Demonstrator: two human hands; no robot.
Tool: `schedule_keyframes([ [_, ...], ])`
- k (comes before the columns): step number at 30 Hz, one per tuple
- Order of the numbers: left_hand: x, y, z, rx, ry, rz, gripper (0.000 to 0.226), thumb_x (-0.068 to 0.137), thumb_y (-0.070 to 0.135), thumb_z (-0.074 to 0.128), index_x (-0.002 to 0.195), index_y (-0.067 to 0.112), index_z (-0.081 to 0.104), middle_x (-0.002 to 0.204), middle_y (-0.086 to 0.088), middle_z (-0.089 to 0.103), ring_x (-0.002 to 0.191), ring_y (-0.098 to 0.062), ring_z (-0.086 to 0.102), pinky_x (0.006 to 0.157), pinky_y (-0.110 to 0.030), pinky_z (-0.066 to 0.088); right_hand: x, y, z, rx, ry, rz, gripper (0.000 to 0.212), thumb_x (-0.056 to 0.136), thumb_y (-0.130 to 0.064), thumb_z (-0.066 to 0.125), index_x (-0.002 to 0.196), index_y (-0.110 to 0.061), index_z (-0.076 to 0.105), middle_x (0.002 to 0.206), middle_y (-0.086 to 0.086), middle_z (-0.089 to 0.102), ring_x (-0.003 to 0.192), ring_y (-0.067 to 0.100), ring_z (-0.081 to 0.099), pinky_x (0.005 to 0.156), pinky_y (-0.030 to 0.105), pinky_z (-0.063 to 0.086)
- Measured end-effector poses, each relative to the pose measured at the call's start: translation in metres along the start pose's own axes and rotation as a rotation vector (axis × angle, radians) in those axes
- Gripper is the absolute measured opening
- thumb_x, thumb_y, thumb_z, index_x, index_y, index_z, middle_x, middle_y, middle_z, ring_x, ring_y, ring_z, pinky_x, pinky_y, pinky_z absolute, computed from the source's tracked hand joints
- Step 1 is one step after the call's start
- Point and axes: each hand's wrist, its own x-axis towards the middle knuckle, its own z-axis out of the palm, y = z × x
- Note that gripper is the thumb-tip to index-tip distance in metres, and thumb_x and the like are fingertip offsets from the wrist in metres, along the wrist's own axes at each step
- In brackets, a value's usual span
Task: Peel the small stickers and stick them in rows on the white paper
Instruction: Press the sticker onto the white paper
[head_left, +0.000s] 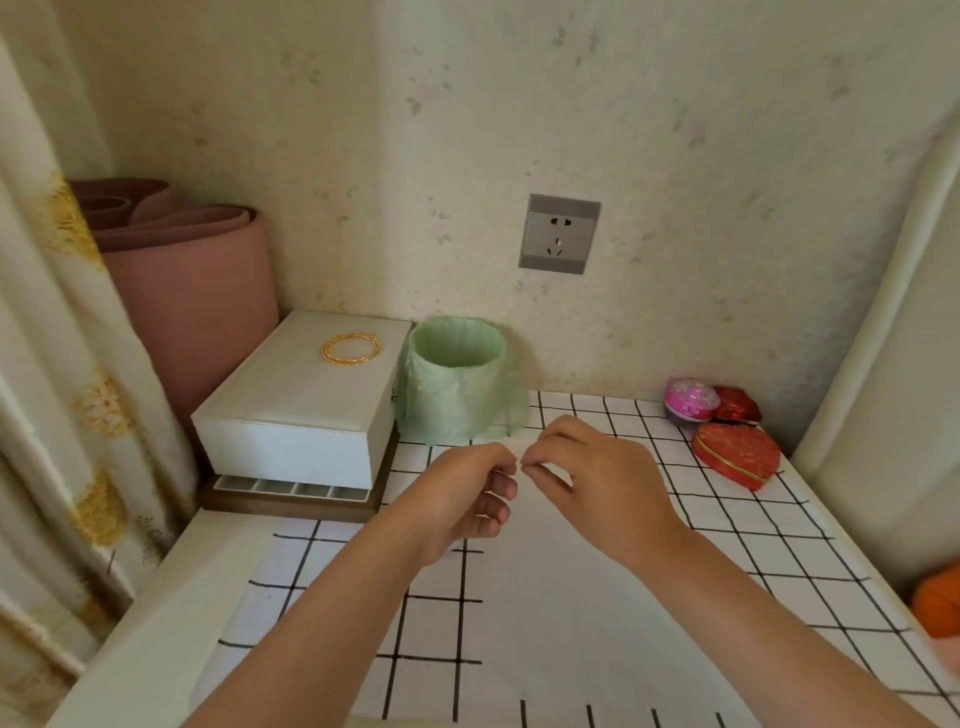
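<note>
Two bare hands raised in front of one small round bin lined with a pale green plastic bag (457, 379), fingertips meeting. Left hand (467, 493) with fingers curled and thumb tip against forefinger. Right hand (597, 478) pinched the same way, the two pinches touching. Any sticker between them too small to make out. One plain white sheet of paper (545, 623) flat on the white black-gridded tablecloth (779, 545), in front of the bin and beneath both hands and forearms. Just left of the bin, one white rectangular lidded box (301, 405), thin gold bangles (350, 349) stacked on its lid, their number unclear. Under that box, one wooden-framed tray of white compartments (291, 488). Farther left of the bin, one rolled dusty-pink mat (192, 291) standing upright. On the wall above the bin, one grey socket plate (559, 234). Well right of the bin, three small tins clustered together: one round pink tin (691, 399), one red tin (737, 405) and one red heart-shaped tin (737, 454).
</note>
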Motion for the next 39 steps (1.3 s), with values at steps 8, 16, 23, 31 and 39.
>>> schedule_keyframes([
  [8, 0.025, -0.031, 0.002, 1.065, 0.302, 0.486, 0.019, 0.095, 0.038, 0.058, 0.113, 0.032, 0.062, 0.114, 0.014, 0.062, 0.106, -0.007, 0.053, 0.093, -0.027, 0.046, -0.012, 0.029, 0.007, 0.639, -0.11, 0.856, 0.009, 0.084, -0.015, 0.079, 0.081, -0.024, 0.077, 0.077, -0.012, 0.072, 0.059, -0.007, 0.058, 0.057, 0.009, 0.042],
  [16, 0.025, -0.054, 0.008, 1.507, 0.027, 0.472, 0.074, 0.083, 0.062, 0.063, 0.148, 0.033, 0.041, 0.156, 0.011, 0.03, 0.144, -0.012, 0.018, 0.116, -0.03, 0.013, -0.027, 0.047, 0.0, 0.871, -0.245, 1.193, 0.015, 0.086, -0.012, 0.077, 0.101, -0.014, 0.075, 0.079, 0.006, 0.069, 0.053, 0.016, 0.043, 0.042, 0.021, 0.032],
  [23, 0.017, -0.064, 0.023, 1.45, -0.059, 0.545, 0.074, 0.074, 0.065, 0.07, 0.14, 0.038, 0.046, 0.136, 0.016, 0.038, 0.126, -0.008, 0.029, 0.107, -0.025, 0.024, -0.034, 0.048, 0.0, 0.892, -0.271, 1.311, 0.008, 0.089, -0.017, 0.072, 0.095, -0.012, 0.074, 0.091, 0.009, 0.073, 0.052, 0.015, 0.048, 0.045, 0.023, 0.029],
  [31, 0.012, -0.068, 0.02, 1.473, -0.06, 0.452, 0.099, 0.076, 0.07, 0.064, 0.155, 0.031, 0.021, 0.163, 0.011, 0.009, 0.148, -0.008, 0.003, 0.119, -0.032, 0.002, -0.033, 0.045, 0.01, 0.779, -0.268, 1.198, 0.009, 0.092, -0.022, 0.069, 0.084, -0.017, 0.072, 0.081, 0.002, 0.071, 0.047, 0.016, 0.049, 0.039, 0.019, 0.03],
  [39, 0.01, -0.069, 0.019, 1.413, -0.075, 0.431, 0.097, 0.074, 0.067, 0.07, 0.153, 0.03, 0.028, 0.153, 0.013, 0.011, 0.139, -0.008, 0.014, 0.112, -0.028, 0.023, -0.023, 0.032, 0.028, 0.79, -0.267, 1.141, 0.01, 0.089, -0.017, 0.074, 0.081, -0.012, 0.075, 0.074, 0.003, 0.07, 0.044, 0.011, 0.045, 0.036, 0.014, 0.032],
])
